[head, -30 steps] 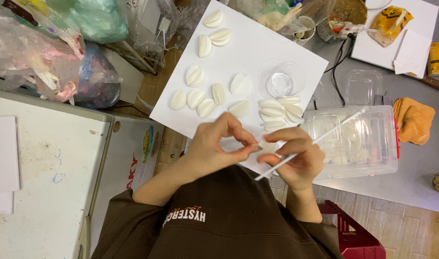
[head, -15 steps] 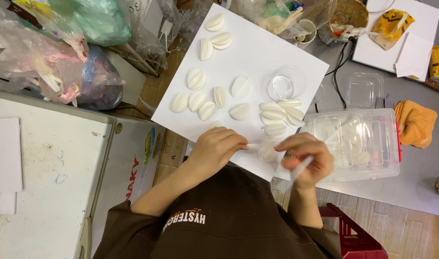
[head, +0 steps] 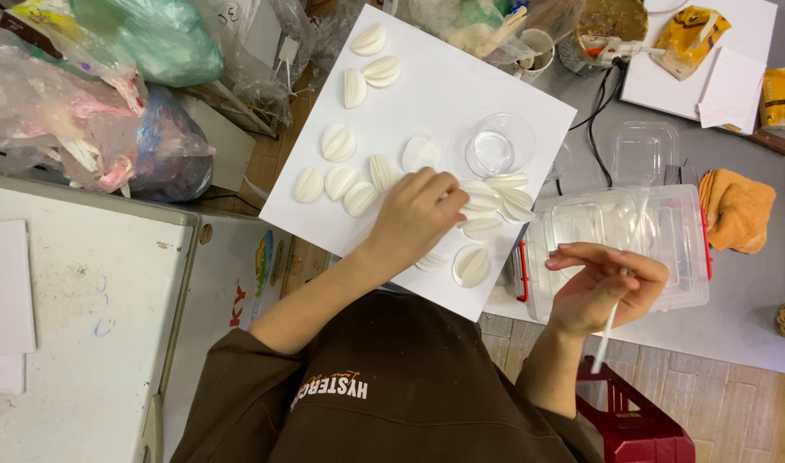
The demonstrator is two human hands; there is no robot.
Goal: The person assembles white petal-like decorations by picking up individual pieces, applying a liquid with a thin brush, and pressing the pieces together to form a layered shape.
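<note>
My left hand [head: 418, 214] reaches over the white board [head: 427, 94], its fingertips pinched on a white ribbed petal at the edge of a small pile of petals [head: 499, 201]. Several more white petals lie in rows on the board, and a single one [head: 471, 266] rests near the board's front edge. My right hand [head: 602, 287] hovers off the board over a clear plastic box [head: 667, 231] and grips a thin white stick [head: 605, 339] that points down toward me.
A clear round dish [head: 499, 146] stands on the board behind the pile. An orange cloth [head: 739, 210] lies right of the box. Plastic bags [head: 84, 103] crowd the far left above a white table [head: 75, 326]. A red stool [head: 641, 420] sits below my right arm.
Both hands were together at the board's front edge working a petal with the stick. Now the left hand has gone forward to the pile and the right has pulled away rightward.
</note>
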